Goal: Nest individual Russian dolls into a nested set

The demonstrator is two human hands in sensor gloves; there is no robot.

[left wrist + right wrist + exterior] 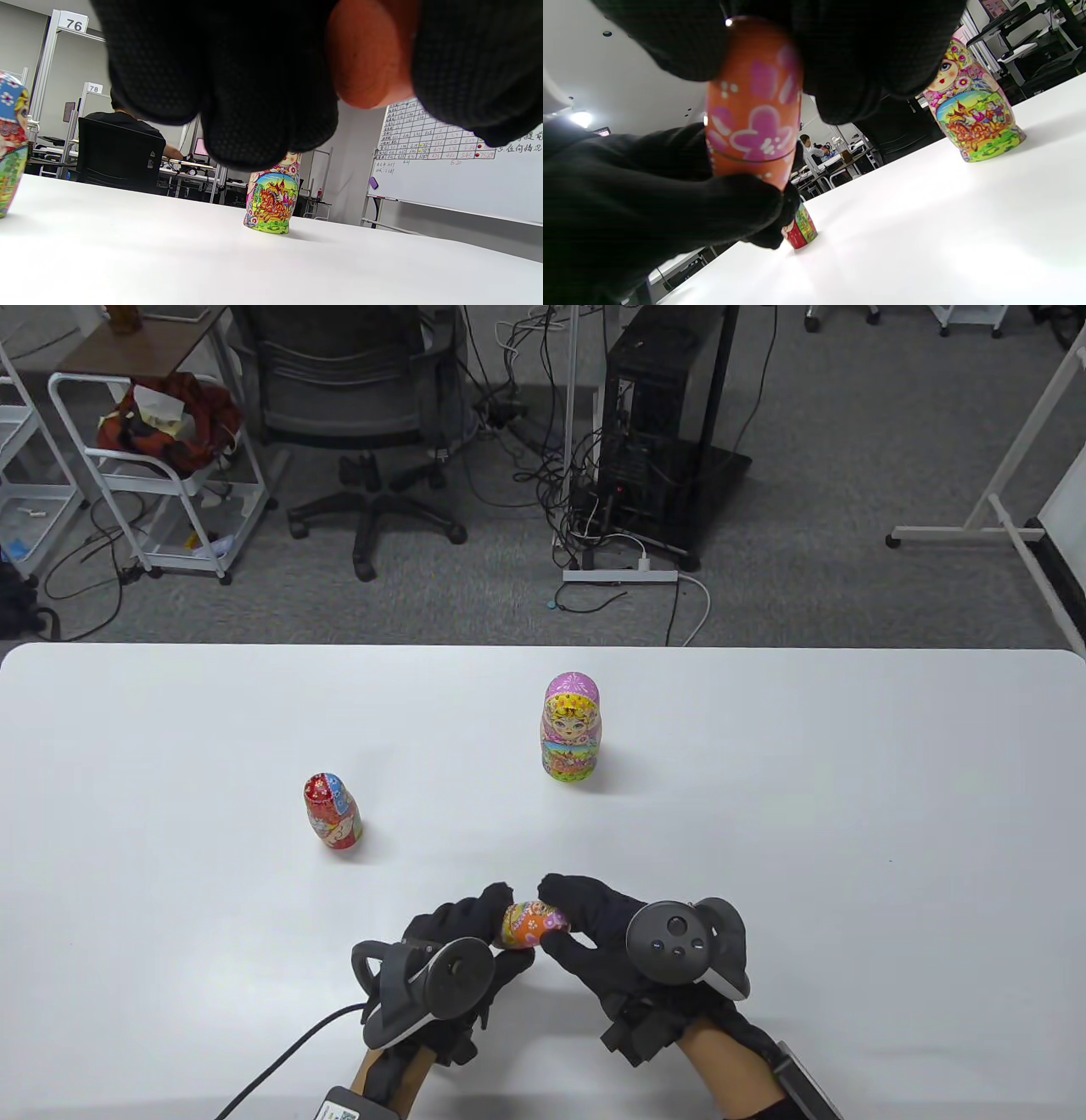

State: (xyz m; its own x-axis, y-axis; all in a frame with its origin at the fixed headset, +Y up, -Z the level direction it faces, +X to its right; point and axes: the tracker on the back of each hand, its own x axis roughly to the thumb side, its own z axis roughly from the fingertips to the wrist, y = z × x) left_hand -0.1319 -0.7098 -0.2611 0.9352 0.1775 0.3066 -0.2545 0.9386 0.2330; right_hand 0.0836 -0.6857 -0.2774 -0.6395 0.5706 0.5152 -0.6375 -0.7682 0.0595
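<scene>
Table view: both hands grasp one small orange wooden doll w/ pink flowers (531,926), lying sideways between them, lifted just off the white table (170,746). Left hand (450,959) grips one end, right hand (628,954) the other. Landmark = tall pink-and-yellow glossy painted doll (572,727), upright; orange doll is well nearer the person than it. Red-and-blue mid-size doll (333,812) stands to its left, also nearer.

Left wrist view: gloved fingers (254,84) wrap the orange doll, knit mesh texture; tall doll upright behind.

Right wrist view: fingers (874,46) clamp the orange doll's rounded body; thin seam line visible round its middle.

Judgement: step looks like twisting/pulling this doll apart or shutting it; can't tell which. Next prob. needs opening a bigger doll & dropping this one in.
</scene>
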